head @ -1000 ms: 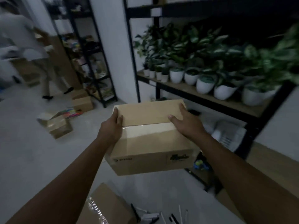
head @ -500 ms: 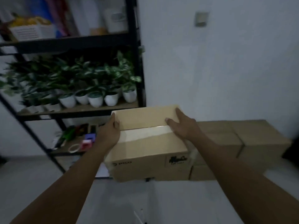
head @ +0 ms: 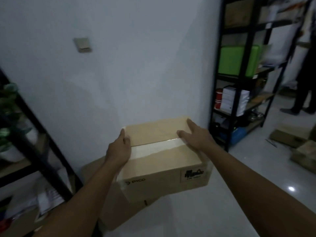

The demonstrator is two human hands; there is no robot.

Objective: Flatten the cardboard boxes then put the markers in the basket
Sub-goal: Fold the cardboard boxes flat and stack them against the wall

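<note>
We are holding the taped cardboard box at chest height over stacked boxes, left hand gripping one end, right hand spread flat across the other, apparently steadying it for flattening.

My one head view: looks forward and down over both forearms, close on the held cardboard box, white wall beyond.
</note>
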